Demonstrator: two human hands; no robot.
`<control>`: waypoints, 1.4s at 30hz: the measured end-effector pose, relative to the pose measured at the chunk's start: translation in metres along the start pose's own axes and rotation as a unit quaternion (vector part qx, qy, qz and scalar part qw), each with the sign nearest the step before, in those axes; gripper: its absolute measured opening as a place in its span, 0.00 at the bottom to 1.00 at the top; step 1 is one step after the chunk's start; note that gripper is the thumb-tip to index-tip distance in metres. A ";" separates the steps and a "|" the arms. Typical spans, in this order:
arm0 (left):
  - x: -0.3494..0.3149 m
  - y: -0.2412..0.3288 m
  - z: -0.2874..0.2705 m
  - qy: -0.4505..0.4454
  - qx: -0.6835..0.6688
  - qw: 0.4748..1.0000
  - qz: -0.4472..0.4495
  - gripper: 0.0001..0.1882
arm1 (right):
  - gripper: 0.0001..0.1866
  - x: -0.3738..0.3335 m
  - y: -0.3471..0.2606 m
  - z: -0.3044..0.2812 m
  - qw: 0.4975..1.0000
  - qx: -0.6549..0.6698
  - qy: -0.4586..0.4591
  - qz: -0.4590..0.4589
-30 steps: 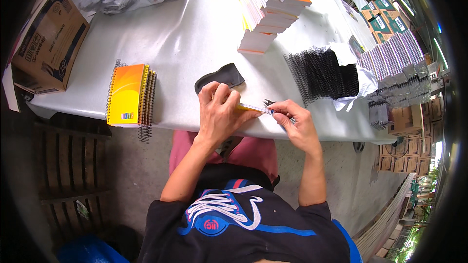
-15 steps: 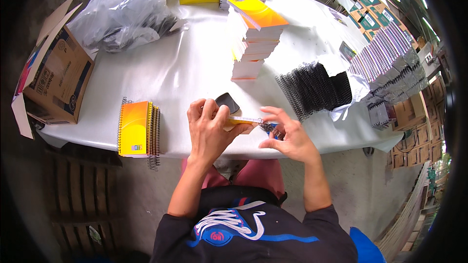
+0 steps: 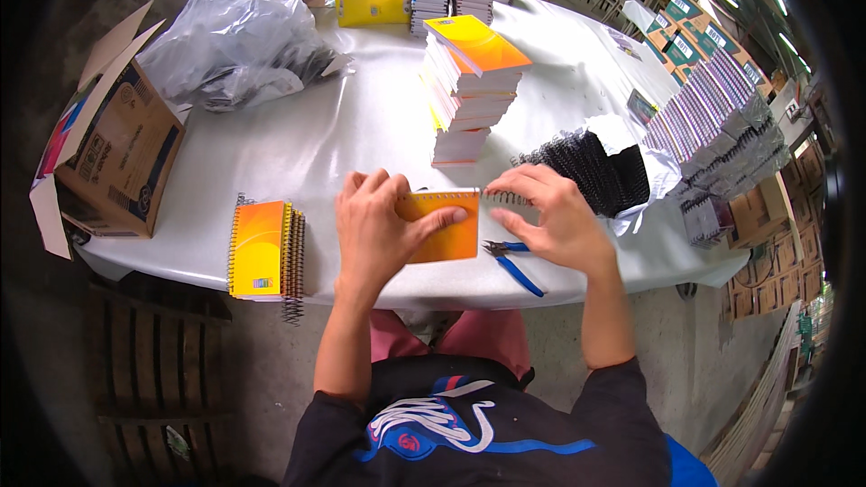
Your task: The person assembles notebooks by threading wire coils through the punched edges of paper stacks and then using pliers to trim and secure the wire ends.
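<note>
My left hand (image 3: 372, 230) is closed on a small orange notebook (image 3: 456, 236), thumb across its cover and fingers behind. A row of punched holes runs along the notebook's upper edge. At that edge's right end, my right hand (image 3: 566, 221) pinches a black spiral coil (image 3: 511, 198) between thumb and fingers. The coil's left end meets or nearly meets the holes; I cannot tell how far it is threaded. Just below the right hand, blue-handled cutting pliers (image 3: 517, 273) lie on the white table (image 3: 388, 281).
Coil-bound yellow-orange notebooks (image 3: 259, 248) sit stacked at left. Loose pages with orange covers (image 3: 469, 95) rise in a tall pile ahead. Black coils (image 3: 591, 173) lie right, near wrapped bound notebooks (image 3: 713, 117). An open carton (image 3: 126, 149) and plastic bag (image 3: 239, 41) occupy the left side.
The notebook has turned from edge-on to show its orange cover. My right hand has risen slightly with the coil, and the pliers beneath it now show more fully.
</note>
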State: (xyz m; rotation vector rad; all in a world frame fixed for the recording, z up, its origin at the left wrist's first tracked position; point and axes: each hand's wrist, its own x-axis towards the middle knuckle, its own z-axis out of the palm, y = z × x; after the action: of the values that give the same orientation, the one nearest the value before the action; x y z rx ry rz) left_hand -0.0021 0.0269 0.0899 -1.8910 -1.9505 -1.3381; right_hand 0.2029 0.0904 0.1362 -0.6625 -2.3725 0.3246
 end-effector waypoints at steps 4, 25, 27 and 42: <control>0.018 -0.003 -0.023 -0.081 -0.080 0.993 -0.025 0.34 | 0.10 0.021 -0.016 -0.024 0.982 0.077 -0.131 0.113; 0.059 -0.109 0.061 -0.103 0.164 0.951 -0.242 0.37 | 0.24 0.132 0.128 -0.051 0.916 0.132 -0.076 0.371; 0.076 -0.098 0.060 -0.039 0.019 0.984 -0.171 0.36 | 0.24 0.134 0.124 -0.052 0.914 0.134 -0.089 0.372; 0.164 -0.024 0.062 0.074 -0.222 0.971 -0.052 0.42 | 0.14 0.086 0.071 -0.061 0.898 0.317 0.217 0.215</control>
State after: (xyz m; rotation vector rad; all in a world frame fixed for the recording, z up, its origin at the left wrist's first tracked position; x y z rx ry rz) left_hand -0.0289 0.1937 0.1426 -1.8016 -1.8124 -2.0243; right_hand 0.2118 0.1999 0.2006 -0.8204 -1.5417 0.9811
